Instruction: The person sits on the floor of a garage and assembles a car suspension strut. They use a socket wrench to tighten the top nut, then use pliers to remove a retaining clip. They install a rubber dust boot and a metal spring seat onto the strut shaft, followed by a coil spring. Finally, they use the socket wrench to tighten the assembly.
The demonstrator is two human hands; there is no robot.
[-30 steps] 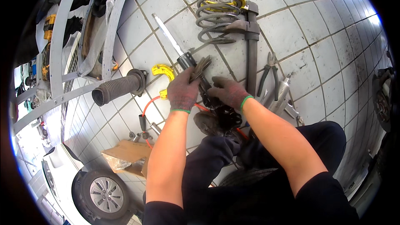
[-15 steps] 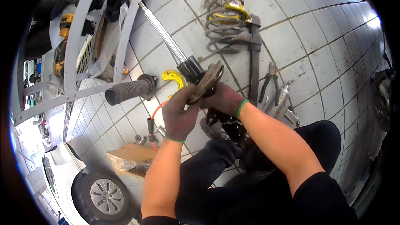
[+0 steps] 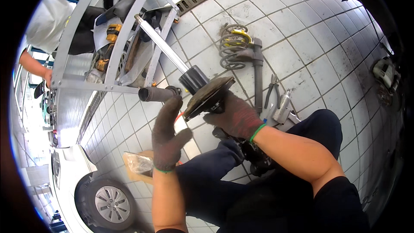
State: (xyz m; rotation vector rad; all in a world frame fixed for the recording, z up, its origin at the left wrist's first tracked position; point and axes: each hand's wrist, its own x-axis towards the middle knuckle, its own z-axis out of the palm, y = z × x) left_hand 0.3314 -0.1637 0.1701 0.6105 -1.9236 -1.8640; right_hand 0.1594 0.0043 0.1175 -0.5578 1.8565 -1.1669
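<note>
Since a moment ago we have lifted the strut (image 3: 172, 54) higher: its dished spring seat (image 3: 210, 96) and black bump sleeve (image 3: 193, 79) now ride up clear of the tiled floor (image 3: 302, 39), and the chrome rod points away toward the metal cart (image 3: 108, 56). Our left hand (image 3: 169, 136) has come off the part and hangs with fingers spread flat, just beside the seat's lower edge and not touching it. Our right hand (image 3: 235, 116) alone carries the weight, its grip pressed closed around the underside of the seat. The coil spring (image 3: 233, 45) lies apart on the floor behind, with pliers (image 3: 271, 88) and an air tool (image 3: 283, 107) nearer our knee.
</note>
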